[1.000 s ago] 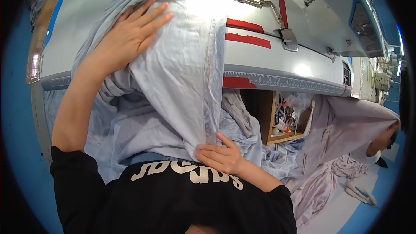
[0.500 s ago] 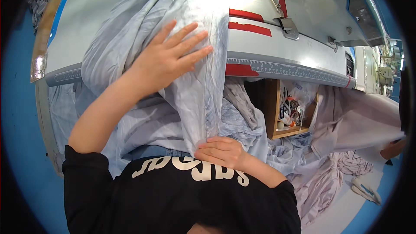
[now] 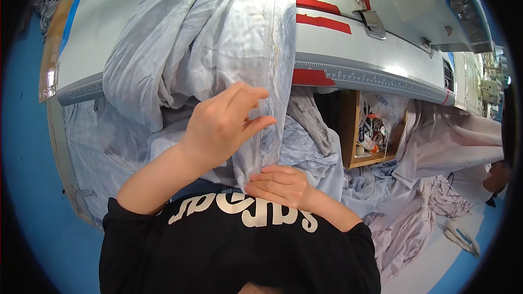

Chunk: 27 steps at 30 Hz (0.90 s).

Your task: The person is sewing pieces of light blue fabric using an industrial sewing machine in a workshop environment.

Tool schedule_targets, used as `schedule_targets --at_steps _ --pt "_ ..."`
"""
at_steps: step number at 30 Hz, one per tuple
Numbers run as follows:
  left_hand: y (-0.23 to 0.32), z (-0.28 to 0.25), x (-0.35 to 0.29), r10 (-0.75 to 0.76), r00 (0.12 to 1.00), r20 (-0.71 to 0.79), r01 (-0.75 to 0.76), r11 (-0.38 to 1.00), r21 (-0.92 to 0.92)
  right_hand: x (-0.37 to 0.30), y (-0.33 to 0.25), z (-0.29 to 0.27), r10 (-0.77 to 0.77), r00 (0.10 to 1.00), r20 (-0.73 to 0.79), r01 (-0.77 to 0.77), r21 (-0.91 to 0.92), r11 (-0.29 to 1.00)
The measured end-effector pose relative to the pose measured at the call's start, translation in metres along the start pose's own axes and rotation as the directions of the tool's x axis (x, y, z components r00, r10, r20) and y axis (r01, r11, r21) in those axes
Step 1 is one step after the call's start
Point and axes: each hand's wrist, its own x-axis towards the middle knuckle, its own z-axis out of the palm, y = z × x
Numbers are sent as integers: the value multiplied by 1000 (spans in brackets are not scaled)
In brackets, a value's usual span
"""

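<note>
A long piece of pale blue-grey fabric (image 3: 218,49) drapes over the table's front edge down to my lap, with a straight seamed edge along its right side. My left hand (image 3: 223,122) is over this seamed strip, fingers bent and thumb apart, with nothing visible between them. Close to my body, my right hand (image 3: 280,186) pinches the lower end of the strip, its fingers pressed together on the cloth. Its thumb is mostly hidden. Bunched folds of the same cloth lie left of the strip.
A ruler strip (image 3: 381,76) runs along the front of the white table (image 3: 376,51). Red tape (image 3: 324,23) and a hinged metal attachment (image 3: 371,22) are on top. Below, a wooden drawer (image 3: 351,130) holds small items. Pinkish cloth (image 3: 436,141) hangs at right, near another person's hand (image 3: 496,177).
My left hand has come down along the strip toward me, its spread fingers now bent. My right hand keeps its hold on the cloth. The view has shifted slightly.
</note>
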Motion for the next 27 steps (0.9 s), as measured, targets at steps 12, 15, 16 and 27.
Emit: schedule_targets --at_steps 12,15,16,27 --pt "-18 11 1 -168 985 -42 146 937 -319 -2 3 4 20 1000 -13 -20 45 999" --pt "-17 12 -2 -268 963 8 230 812 -536 -1 5 4 29 1000 -6 -28 69 997" --pt "-17 12 -2 -267 964 10 230 811 -537 0 5 4 36 999 -1 -35 81 996" --pt "5 0 -63 -254 466 847 873 286 -394 -3 6 4 37 999 34 -41 116 992"
